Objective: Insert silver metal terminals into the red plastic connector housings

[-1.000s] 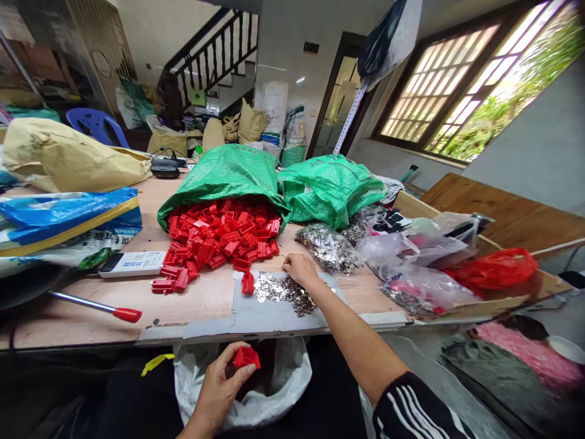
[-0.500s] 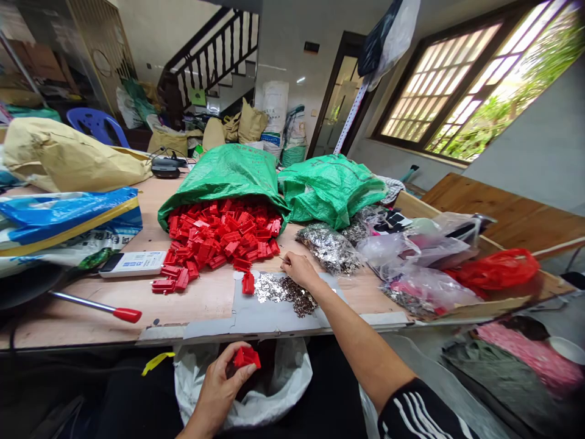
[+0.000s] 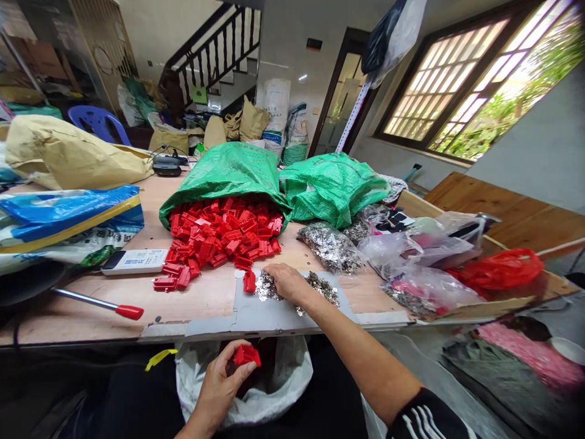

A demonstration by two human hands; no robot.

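My left hand (image 3: 222,381) pinches a small red plastic housing (image 3: 247,355) between thumb and fingers, above a white sack (image 3: 292,390) below the table edge. My right hand (image 3: 287,283) rests over a pile of small shiny metal pieces (image 3: 322,286) on a grey sheet (image 3: 256,317). Its fingers look drawn together, and whatever they hold is hidden. Just left of those pieces stands a single red housing (image 3: 249,281). A heap of red housings (image 3: 223,235) spills from the mouth of a green woven sack (image 3: 228,167).
Another green sack (image 3: 331,186) lies behind a clear bag of metal pieces (image 3: 329,247). Plastic bags (image 3: 425,286) fill a wooden tray on the right. At left are a white box (image 3: 134,261), a red-tipped lever (image 3: 129,312) and a blue-and-white bag (image 3: 68,213).
My right hand has moved left and down onto the metal pieces, which now show on both sides of it. My left hand keeps the red housing in nearly the same place.
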